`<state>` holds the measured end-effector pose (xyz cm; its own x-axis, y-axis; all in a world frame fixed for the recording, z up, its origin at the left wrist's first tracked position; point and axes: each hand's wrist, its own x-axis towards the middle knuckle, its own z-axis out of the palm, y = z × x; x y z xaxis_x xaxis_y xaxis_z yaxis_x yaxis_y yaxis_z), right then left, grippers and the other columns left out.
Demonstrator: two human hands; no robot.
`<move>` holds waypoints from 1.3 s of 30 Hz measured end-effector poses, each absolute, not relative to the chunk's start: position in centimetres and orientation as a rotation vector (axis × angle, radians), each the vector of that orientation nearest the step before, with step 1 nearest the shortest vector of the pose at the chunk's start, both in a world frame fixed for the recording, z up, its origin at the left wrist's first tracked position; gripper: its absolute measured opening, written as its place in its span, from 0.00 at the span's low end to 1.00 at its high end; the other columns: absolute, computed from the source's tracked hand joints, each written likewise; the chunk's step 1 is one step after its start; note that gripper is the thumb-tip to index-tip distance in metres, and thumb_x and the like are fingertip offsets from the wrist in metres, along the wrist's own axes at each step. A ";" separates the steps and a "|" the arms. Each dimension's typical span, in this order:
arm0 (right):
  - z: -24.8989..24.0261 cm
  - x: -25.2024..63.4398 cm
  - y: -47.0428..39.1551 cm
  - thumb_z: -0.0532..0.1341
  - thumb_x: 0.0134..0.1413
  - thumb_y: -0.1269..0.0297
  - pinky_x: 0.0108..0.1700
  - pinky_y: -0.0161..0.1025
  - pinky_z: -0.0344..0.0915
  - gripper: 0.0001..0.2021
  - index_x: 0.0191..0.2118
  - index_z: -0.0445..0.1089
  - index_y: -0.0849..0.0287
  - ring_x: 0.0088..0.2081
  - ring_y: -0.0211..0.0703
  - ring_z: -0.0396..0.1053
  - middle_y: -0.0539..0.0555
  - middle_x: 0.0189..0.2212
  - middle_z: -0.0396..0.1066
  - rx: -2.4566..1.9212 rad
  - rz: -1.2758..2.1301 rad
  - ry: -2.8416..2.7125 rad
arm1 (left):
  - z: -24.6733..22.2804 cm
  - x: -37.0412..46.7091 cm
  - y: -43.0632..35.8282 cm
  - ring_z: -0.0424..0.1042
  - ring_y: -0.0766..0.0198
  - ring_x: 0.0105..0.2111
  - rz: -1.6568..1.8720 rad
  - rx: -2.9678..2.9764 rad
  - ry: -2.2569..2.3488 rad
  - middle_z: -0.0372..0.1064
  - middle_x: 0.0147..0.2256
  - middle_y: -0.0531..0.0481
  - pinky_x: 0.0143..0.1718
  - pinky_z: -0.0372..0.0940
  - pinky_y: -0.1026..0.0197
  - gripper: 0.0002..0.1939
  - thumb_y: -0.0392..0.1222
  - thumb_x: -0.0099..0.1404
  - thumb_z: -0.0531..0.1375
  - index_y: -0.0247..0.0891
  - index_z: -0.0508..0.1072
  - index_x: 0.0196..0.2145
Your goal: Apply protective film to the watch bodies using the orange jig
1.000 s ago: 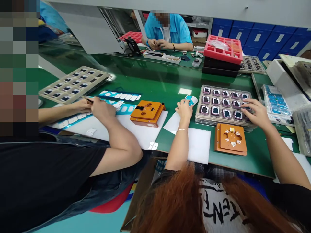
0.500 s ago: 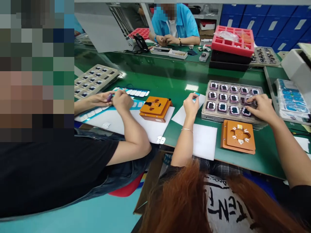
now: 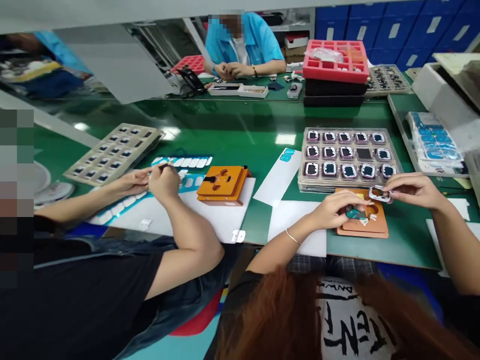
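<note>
My left hand (image 3: 333, 209) pinches a small teal adhesive piece (image 3: 354, 214) above the left side of an orange fixture (image 3: 362, 233). Between the fingers of my right hand (image 3: 416, 191) is a small square housing with a white rim (image 3: 378, 195), held tilted over the fixture's back right corner. Behind the fixture lies a clear tray (image 3: 304, 181) with rows of similar white-rimmed housings; one slot in its middle row shows a dark bottom. A white sheet (image 3: 273, 181) bearing teal pieces lies left of the tray, and a white foam pad (image 3: 290, 225) is partly under my left forearm.
At left a co-worker's hands (image 3: 163, 182) handle a small part beside a second orange fixture (image 3: 221, 185) and a beige tray (image 3: 112, 152). Another person sits across the bench. Red trays (image 3: 335, 62) are stacked at the back; bagged blue pieces (image 3: 435, 137) lie at right.
My right hand has left the tray with a housing and come toward me. My left hand has moved right from the white sheet to the orange fixture, carrying the teal piece.
</note>
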<state>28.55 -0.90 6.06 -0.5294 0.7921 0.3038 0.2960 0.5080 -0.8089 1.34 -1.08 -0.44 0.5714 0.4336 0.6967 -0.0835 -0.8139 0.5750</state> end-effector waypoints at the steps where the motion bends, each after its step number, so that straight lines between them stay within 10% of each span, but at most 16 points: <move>1: 5.8 28.5 -1.1 0.66 0.57 0.61 0.25 0.36 0.72 0.05 0.35 0.79 0.55 0.24 0.41 0.73 0.54 0.27 0.75 -0.884 0.954 -2.077 | -0.6 1.4 -1.1 0.72 0.62 0.44 1.121 2.341 0.292 0.78 0.40 0.50 0.48 0.68 0.56 0.15 0.32 0.69 0.55 0.42 0.72 0.51; 13: 1.9 28.2 -2.4 0.66 0.56 0.61 0.20 0.31 0.56 0.06 0.33 0.71 0.56 0.18 0.31 0.56 0.44 0.19 0.63 -0.907 0.842 -2.120 | 0.2 1.2 -1.1 0.76 0.66 0.42 1.220 2.582 0.280 0.80 0.40 0.55 0.54 0.57 0.52 0.08 0.33 0.70 0.56 0.42 0.74 0.36; 18: 2.0 27.6 -2.6 0.66 0.57 0.62 0.21 0.29 0.54 0.15 0.49 0.69 0.55 0.20 0.31 0.55 0.41 0.20 0.57 -0.850 0.884 -2.117 | -0.2 1.0 -0.6 0.75 0.65 0.49 1.111 2.644 0.285 0.78 0.47 0.49 0.56 0.61 0.53 0.12 0.30 0.69 0.52 0.41 0.74 0.36; 34: 2.9 28.4 -3.0 0.63 0.61 0.61 0.51 0.45 0.74 0.13 0.49 0.77 0.53 0.51 0.50 0.74 0.57 0.55 0.72 -0.869 0.478 -2.350 | -0.3 0.0 -0.3 0.68 0.55 0.51 0.870 2.785 0.335 0.78 0.45 0.50 0.54 0.59 0.48 0.14 0.38 0.68 0.52 0.43 0.76 0.44; 39: 2.9 28.7 -3.4 0.64 0.60 0.60 0.47 0.41 0.77 0.23 0.60 0.69 0.51 0.45 0.46 0.77 0.54 0.57 0.71 -0.948 0.443 -2.301 | 0.0 0.0 -0.4 0.67 0.53 0.51 0.966 2.777 0.240 0.78 0.46 0.50 0.55 0.56 0.47 0.16 0.51 0.71 0.54 0.41 0.76 0.46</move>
